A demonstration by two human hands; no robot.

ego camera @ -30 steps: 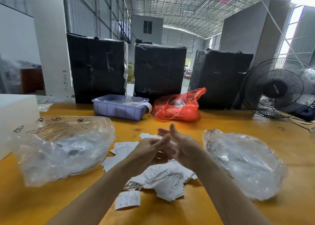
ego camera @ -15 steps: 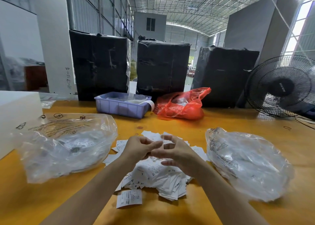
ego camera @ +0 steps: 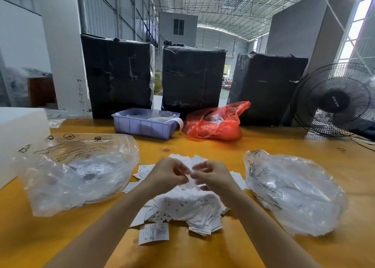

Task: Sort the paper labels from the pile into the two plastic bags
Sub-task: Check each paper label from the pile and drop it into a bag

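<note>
A heap of small white paper labels (ego camera: 182,208) lies on the yellow table in front of me, and one single label (ego camera: 153,233) sits apart at its near edge. A clear plastic bag (ego camera: 81,172) with labels inside lies to the left. A second clear bag (ego camera: 290,190) lies to the right. My left hand (ego camera: 168,174) and my right hand (ego camera: 213,176) hover just above the far side of the heap, fingertips almost touching. Both pinch a small blurred label (ego camera: 189,179) between them.
A purple tray (ego camera: 142,126) and a red plastic bag (ego camera: 215,123) stand behind the heap. Three black wrapped boxes (ego camera: 192,78) line the back edge. A black fan (ego camera: 334,101) stands at the right, a white box (ego camera: 18,137) at the left.
My hands came down from a raised, pressed-together pose to just above the heap. Their fingertips now pinch a label between them.
</note>
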